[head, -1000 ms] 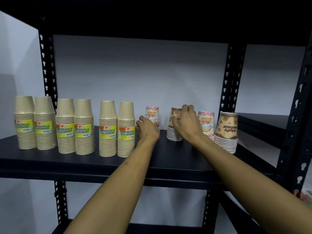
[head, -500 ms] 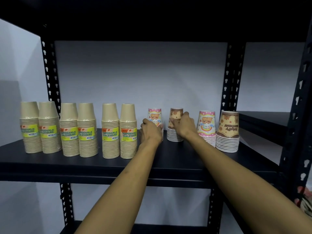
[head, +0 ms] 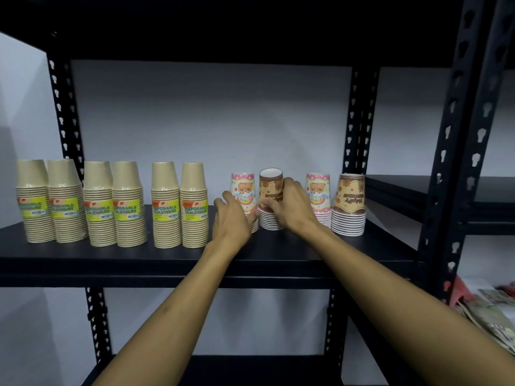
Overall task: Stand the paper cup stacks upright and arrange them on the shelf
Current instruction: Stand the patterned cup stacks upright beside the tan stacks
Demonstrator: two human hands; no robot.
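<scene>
Several kraft-brown cup stacks with yellow-green labels stand upside down along the left of the black shelf. To their right stand a pink printed stack, a brown printed stack, a second pink stack and a second brown stack. My right hand is wrapped around the first brown stack. My left hand rests against the base of the first pink stack, covering its lower cups; its hold is unclear.
Black perforated uprights frame the bay, with a dark shelf board overhead and a white wall behind. A second shelf continues to the right. Crumpled printed packaging lies at the lower right. Bare shelf surface lies in front of the stacks.
The first brown stack has moved left, close beside the first pink stack. My right hand slid from its top to its side. My left hand stayed at the pink stack's base.
</scene>
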